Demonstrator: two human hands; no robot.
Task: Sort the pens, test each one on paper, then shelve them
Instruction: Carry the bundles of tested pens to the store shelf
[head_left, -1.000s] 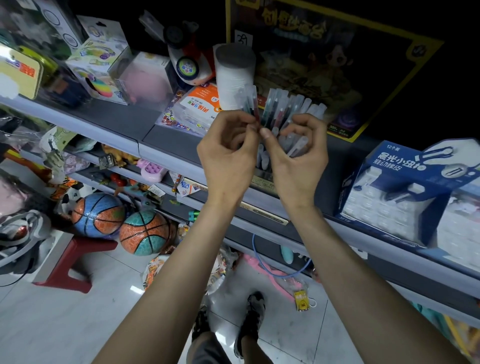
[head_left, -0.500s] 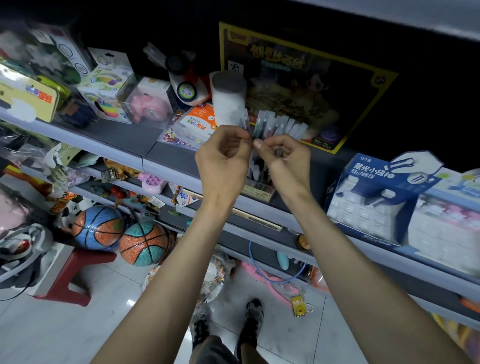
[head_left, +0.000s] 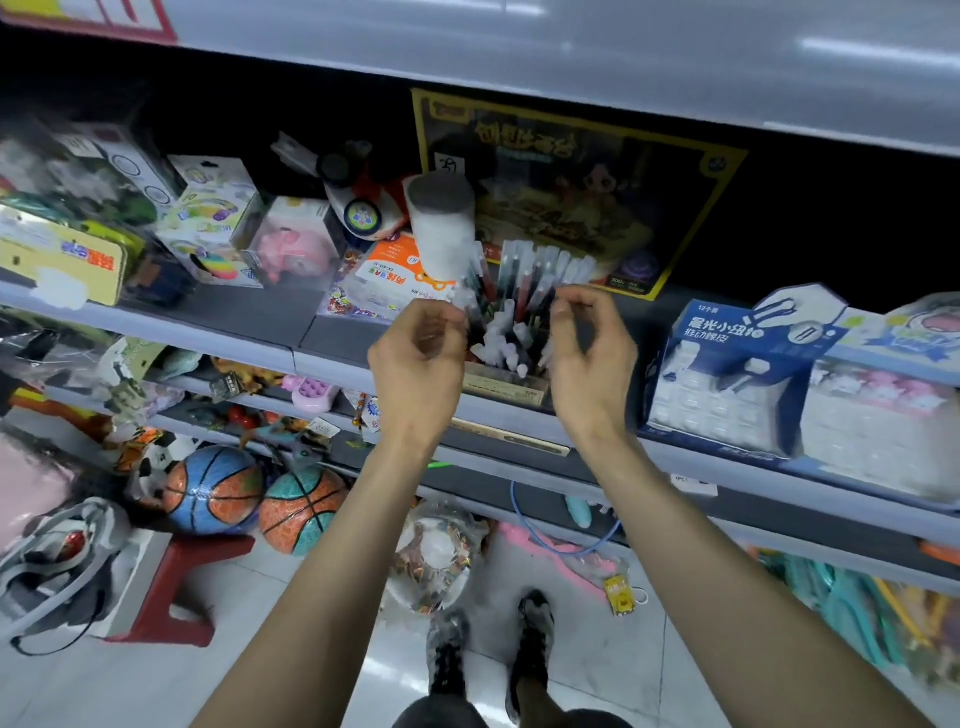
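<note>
Crowded shop shelving faces you, and on the grey shelf (head_left: 208, 322) the pens (head_left: 519, 291) stand fanned out in a small cardboard holder (head_left: 506, 384) that sits right at the front lip. Your left hand (head_left: 415, 364) and right hand (head_left: 592, 364) flank the bundle. The right one's fingers are loosely curled with nothing visible in them. The left fingertips blur into the outermost pens, so I cannot tell whether you are pinching one. The main risk, as I judge it, is the holder: it looks light and near the edge, so a sideways pull on one pen could tip it and spill everything to the floor below. Watch the white cylinder (head_left: 441, 228) just behind your left hand too, since a careless knuckle could topple it into the fan. Lift straight up, one pen at a time.
</note>
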